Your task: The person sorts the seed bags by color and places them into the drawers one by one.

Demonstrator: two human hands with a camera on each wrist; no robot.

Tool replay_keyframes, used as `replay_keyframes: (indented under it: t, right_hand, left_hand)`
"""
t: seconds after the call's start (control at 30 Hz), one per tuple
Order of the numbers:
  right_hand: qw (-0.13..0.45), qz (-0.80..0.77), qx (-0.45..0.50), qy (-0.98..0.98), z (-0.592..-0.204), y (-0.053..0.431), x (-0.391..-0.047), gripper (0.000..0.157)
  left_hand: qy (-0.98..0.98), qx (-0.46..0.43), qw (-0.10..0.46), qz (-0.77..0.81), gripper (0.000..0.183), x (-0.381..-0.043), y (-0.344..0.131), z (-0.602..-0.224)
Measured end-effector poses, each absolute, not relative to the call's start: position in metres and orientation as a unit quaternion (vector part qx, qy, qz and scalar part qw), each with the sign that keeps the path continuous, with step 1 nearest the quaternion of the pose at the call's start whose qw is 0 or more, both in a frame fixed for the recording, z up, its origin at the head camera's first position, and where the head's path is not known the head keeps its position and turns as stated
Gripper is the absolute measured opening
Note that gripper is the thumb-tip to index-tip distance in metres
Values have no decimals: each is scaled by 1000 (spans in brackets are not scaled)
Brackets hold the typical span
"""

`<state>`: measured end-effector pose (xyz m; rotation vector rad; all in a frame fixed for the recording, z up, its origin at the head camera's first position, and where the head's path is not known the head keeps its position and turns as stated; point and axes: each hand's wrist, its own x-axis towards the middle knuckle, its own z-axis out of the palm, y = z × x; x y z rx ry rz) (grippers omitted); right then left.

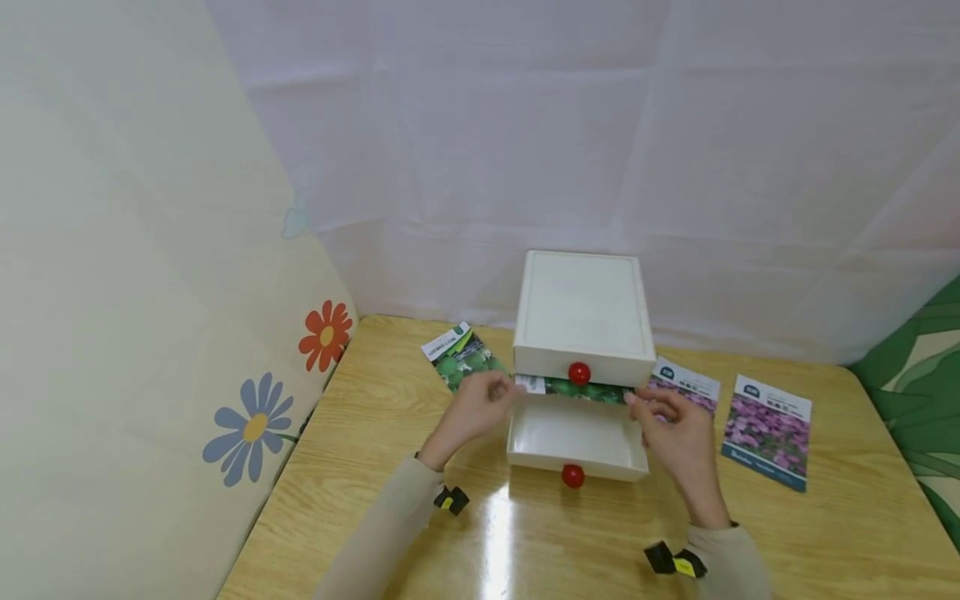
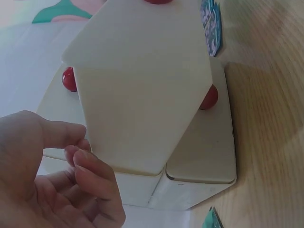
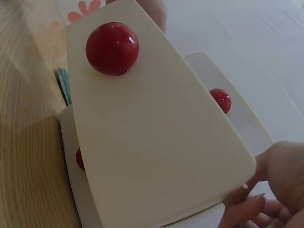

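Observation:
A small white drawer cabinet with red knobs stands on the table. Its open drawer sticks out toward me, between knobs above and below it in the wrist views. A green seed packet lies across the drawer's opening, just under the upper drawer front. My left hand pinches the packet's left end, and my right hand pinches its right end. Both wrist views show the fingertips close beside the open drawer's side walls, with the packet hidden there.
Another green seed packet lies left of the cabinet. To the right are two packets with pink flowers, one partly behind my right hand and the other farther right. Cloth walls rise behind and to the left of the wooden table.

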<state>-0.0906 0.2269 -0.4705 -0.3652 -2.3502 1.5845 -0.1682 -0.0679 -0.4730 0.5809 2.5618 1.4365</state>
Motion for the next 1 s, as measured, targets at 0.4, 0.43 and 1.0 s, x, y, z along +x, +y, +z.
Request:
replay_keyframes:
  t: [0.4, 0.43, 1.0]
  right_hand:
    - [138, 527, -112, -831, -469, 228, -86, 28]
    - [139, 527, -112, -831, -469, 228, -87, 28]
    - [225, 470, -47, -852, -461, 208, -76, 13]
  left_hand:
    - [849, 217, 70, 477, 27, -168, -69, -474]
    - [848, 218, 71, 477, 28, -168, -69, -474]
    - [862, 194, 66, 463, 26, -173, -82, -478]
